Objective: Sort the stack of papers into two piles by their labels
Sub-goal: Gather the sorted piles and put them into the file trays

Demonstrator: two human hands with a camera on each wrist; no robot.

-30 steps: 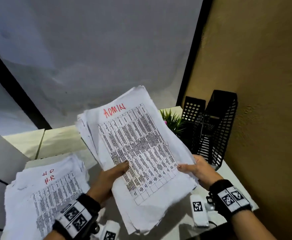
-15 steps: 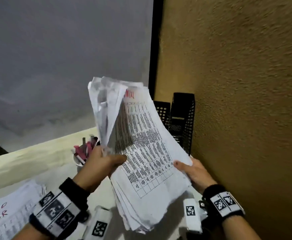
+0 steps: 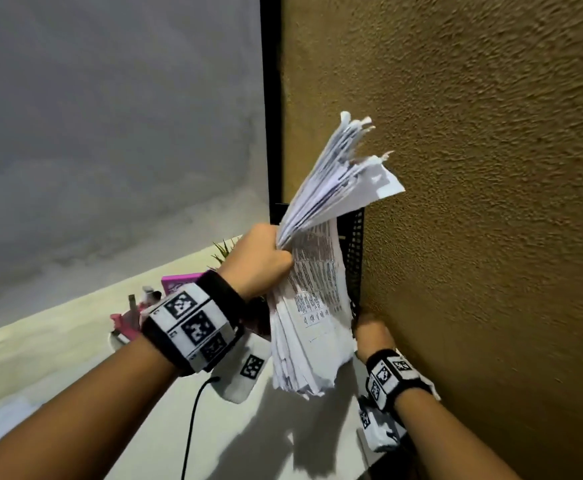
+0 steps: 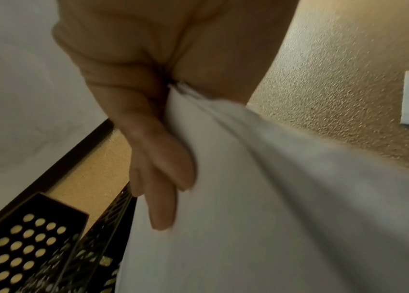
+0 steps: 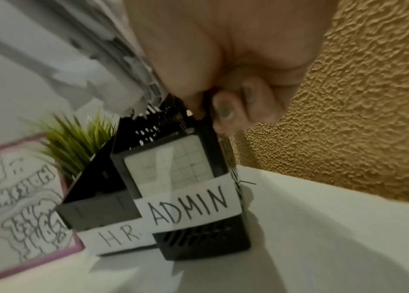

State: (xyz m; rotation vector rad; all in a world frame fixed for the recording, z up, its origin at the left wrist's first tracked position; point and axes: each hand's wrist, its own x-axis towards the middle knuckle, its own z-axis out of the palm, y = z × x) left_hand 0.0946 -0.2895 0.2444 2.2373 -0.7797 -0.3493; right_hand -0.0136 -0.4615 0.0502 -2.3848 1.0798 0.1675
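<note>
A thick stack of printed papers [image 3: 317, 289] stands nearly upright and edge-on, its sheets fanning at the top. My left hand [image 3: 262, 258] grips it at mid-height; in the left wrist view the fingers [image 4: 158, 168] wrap the white sheets [image 4: 273, 198]. Behind it, against the wall, stand black mesh file holders [image 3: 354, 244]. One carries the label ADMIN [image 5: 188, 208], its neighbour the label H.R. [image 5: 118, 236]. My right hand [image 5: 211, 111] pinches the upper rim of the ADMIN holder [image 5: 198, 237], low beside the stack [image 3: 369, 332].
The brown textured wall [image 3: 490, 202] runs close along the right. Left of the holders are a small green plant [image 5: 73, 138], a pink-framed picture [image 5: 15, 198] and a cup of pens [image 3: 127, 320]. A black cable [image 3: 193, 427] crosses the white desk [image 3: 75, 358].
The stack swung from flat and facing me to upright, moving right toward the holders. My right hand let go of the papers and took the holder's rim. The H.R pile left the view.
</note>
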